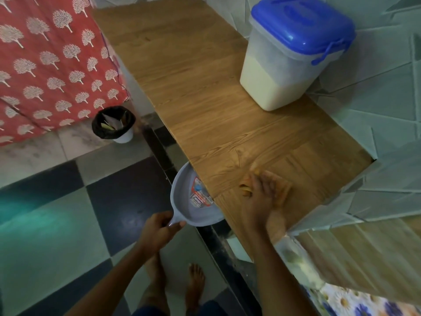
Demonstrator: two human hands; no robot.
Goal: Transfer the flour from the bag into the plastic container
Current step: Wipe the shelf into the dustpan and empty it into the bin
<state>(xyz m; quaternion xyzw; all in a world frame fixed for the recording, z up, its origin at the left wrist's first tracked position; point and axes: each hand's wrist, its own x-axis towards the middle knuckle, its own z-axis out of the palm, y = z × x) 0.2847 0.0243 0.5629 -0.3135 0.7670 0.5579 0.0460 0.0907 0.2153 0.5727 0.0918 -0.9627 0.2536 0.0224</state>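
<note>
Head: left hand (157, 231) around dustpan handle (174, 220)

**Open countertop (193, 99) beside the plastic container (284, 71)**

The tiled wall (376, 92) stands just behind it and blocks that side. Left of it and nearer than it the wood lies open, as far as the right hand (262, 197) on an orange cloth (282, 188) and the dustpan (189, 206) at the edge.

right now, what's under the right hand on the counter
An orange cloth, blurred, lying on the wooden counter; its edges show around the right hand. The hand covers its middle.
</note>
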